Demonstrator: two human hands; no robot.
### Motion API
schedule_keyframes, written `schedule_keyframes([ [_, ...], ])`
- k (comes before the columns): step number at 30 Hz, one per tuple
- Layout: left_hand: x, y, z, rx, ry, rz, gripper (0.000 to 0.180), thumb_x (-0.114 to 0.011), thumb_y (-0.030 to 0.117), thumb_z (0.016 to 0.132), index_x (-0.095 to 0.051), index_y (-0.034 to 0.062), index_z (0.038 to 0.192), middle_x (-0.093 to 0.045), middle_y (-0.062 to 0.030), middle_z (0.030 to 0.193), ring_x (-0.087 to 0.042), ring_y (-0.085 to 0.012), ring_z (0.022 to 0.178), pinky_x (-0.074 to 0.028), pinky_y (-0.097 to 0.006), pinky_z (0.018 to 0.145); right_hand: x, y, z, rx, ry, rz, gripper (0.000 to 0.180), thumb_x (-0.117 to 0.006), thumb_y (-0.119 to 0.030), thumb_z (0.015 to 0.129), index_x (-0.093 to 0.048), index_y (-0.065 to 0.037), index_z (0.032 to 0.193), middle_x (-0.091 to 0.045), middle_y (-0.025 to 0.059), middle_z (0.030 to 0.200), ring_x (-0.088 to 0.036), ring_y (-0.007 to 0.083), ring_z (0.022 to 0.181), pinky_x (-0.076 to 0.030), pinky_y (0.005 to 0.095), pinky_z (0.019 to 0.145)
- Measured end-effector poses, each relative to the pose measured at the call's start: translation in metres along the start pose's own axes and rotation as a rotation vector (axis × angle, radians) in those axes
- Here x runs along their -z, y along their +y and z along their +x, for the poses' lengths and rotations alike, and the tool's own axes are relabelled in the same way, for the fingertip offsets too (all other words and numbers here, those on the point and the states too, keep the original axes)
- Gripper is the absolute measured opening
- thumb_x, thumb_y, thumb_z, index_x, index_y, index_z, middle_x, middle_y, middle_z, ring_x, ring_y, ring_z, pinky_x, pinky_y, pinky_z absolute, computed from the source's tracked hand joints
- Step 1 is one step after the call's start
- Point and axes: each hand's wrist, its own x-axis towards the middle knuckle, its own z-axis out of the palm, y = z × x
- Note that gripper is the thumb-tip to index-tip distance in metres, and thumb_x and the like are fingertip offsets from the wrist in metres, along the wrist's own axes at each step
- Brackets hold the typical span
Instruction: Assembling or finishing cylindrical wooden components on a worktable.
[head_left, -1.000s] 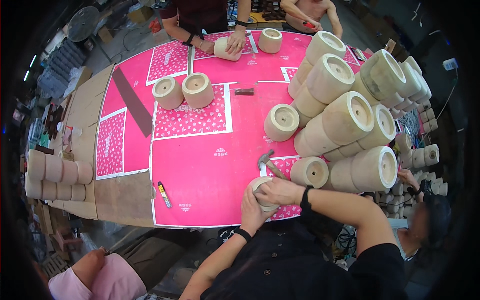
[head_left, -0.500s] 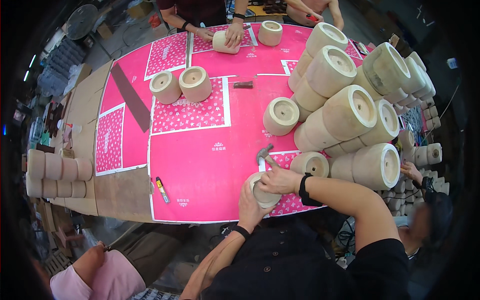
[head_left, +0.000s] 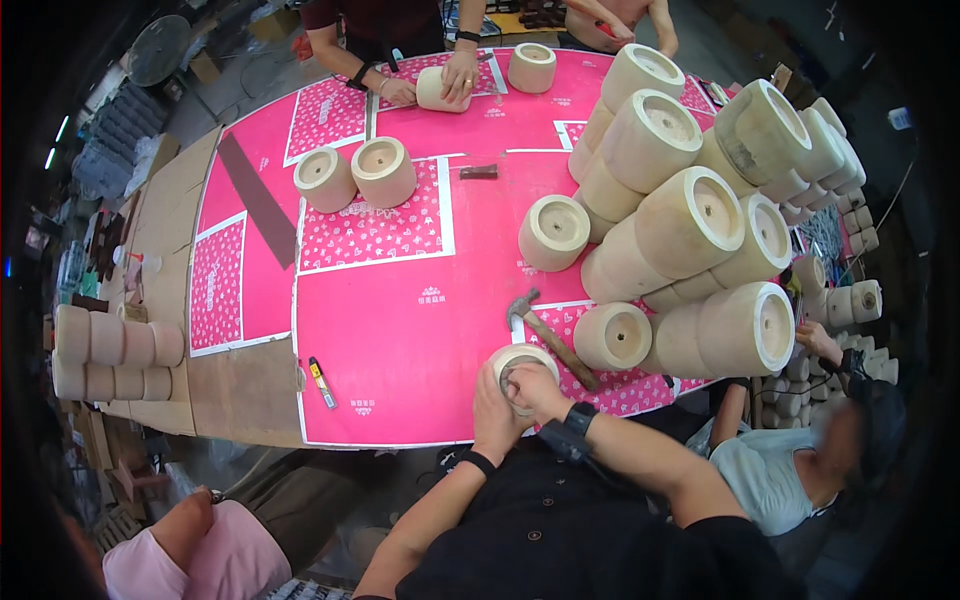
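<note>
Surface: we see a wide table (head_left: pixel 400 330) covered in bright pink sheets with white-bordered patterned panels; bare brown board shows along its left edge. The room around it is dim and cluttered, a workshop by the look of it, with dark floor beyond the table's far side.

We take the hammer (head_left: pixel 550 335) as our landmark — it lies flat on the pink sheet, head pointing away from us, handle running toward the near right.

Just to the near left of the hammer sits a pale wooden pot (head_left: pixel 522 365), open mouth up, close to the table's near edge. Both hands are on it. The left hand (head_left: pixel 497 415) wraps the near side of the pot, fingers curled against its wall. The right hand (head_left: pixel 540 392) is laid over the rim with its fingers bent down into the mouth — closed on the pot; whether it pinches anything else we cannot tell. A dark band sits on each wrist.

Right of the hammer: a single pot on its side (head_left: pixel 612 336), and behind it a tall stack of larger pots (head_left: pixel 700 210), mouths facing us.

Well left of the hammer lies a marker pen (head_left: pixel 321 383). Far beyond it, two upright pots (head_left: pixel 355 175) stand together, and another person's hands (head_left: pixel 430 88) hold a pot at the far edge.
</note>
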Motion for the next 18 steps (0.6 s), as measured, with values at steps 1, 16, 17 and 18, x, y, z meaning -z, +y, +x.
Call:
schedule_keyframes([
  [1, 0.001, 0.000, -0.003, 0.003, -0.018, 0.030, 0.123, -0.090, 0.037, 0.057, -0.016, -0.0103, 0.144, -0.036, -0.0331, 0.141, -0.039, -0.0463, 0.130, -0.036, -0.048, 0.107, -0.010, -0.004, -0.009, 0.046, 0.121, 0.076, 0.023, -0.050, -0.015, 0.090, -0.067, 0.000, 0.093, -0.064, 0.0106, 0.070, -0.055, 0.0172, 0.049, -0.042, 0.0336, 0.043],
  [16, -0.002, -0.001, -0.003, -0.034, -0.030, 0.042, 0.108, -0.082, 0.037, 0.070, -0.019, -0.0088, 0.145, -0.031, -0.0302, 0.146, -0.032, -0.0444, 0.136, -0.030, -0.051, 0.110, 0.015, -0.067, -0.063, 0.478, -0.072, -1.371, 0.025, -0.061, -0.024, 0.084, -0.064, -0.005, 0.101, -0.068, 0.0178, 0.082, -0.069, 0.0321, 0.077, -0.054, 0.0446, 0.068],
  [17, -0.001, 0.003, -0.001, -0.048, -0.039, 0.057, 0.109, -0.082, 0.039, 0.069, -0.020, -0.0079, 0.145, -0.031, -0.0288, 0.147, -0.030, -0.0434, 0.138, -0.029, -0.053, 0.110, 0.026, -0.062, -0.050, 0.717, 0.001, -1.517, 0.025, -0.060, -0.023, 0.084, -0.062, -0.006, 0.102, -0.066, 0.0150, 0.078, -0.068, 0.0296, 0.073, -0.054, 0.0414, 0.065],
  [18, 0.002, 0.004, 0.000, -0.057, -0.044, 0.056, 0.109, -0.082, 0.039, 0.069, -0.020, -0.0079, 0.145, -0.031, -0.0288, 0.147, -0.030, -0.0434, 0.138, -0.029, -0.053, 0.110, 0.030, -0.064, -0.041, 0.965, 0.080, -1.651, 0.024, -0.059, -0.022, 0.084, -0.061, -0.006, 0.102, -0.064, 0.0122, 0.074, -0.068, 0.0270, 0.070, -0.054, 0.0382, 0.062],
])
